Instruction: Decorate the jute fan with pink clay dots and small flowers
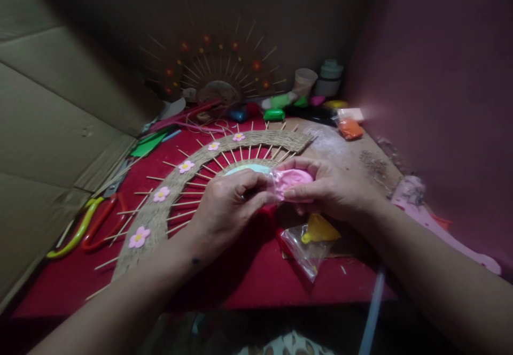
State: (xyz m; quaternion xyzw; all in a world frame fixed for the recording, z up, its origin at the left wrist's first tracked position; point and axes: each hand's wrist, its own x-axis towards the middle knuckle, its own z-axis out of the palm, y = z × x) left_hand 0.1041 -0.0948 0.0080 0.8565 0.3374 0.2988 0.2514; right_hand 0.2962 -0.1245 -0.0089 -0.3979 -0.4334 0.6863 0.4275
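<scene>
Left hand: the left hand [228,205] is curled nearly closed, its fingertips pinching the left edge of a clear plastic bag holding a soft pink lump of clay [292,181].
Right hand: the right hand [332,189] is cupped round the same bag from 3 o'clock, thumb and fingers pressed onto the pink lump.
Pink clay: held between both hands above the red table covering [248,275], touching both.
Yellow clay: a clear plastic bag with a yellow lump of clay [315,237] lies on the table at 6 o'clock of the right hand, near but apart.
Arch: a half-ring of woven jute set with thin wooden sticks and pink paper flowers [160,210] curves from 7 to 12 o'clock of the left hand.
Scissors: red-and-yellow-handled scissors [90,224] lie at 9 o'clock, well apart.
Orange clay: an orange lump in a clear bag [350,129] sits at 1 o'clock, well apart.
</scene>
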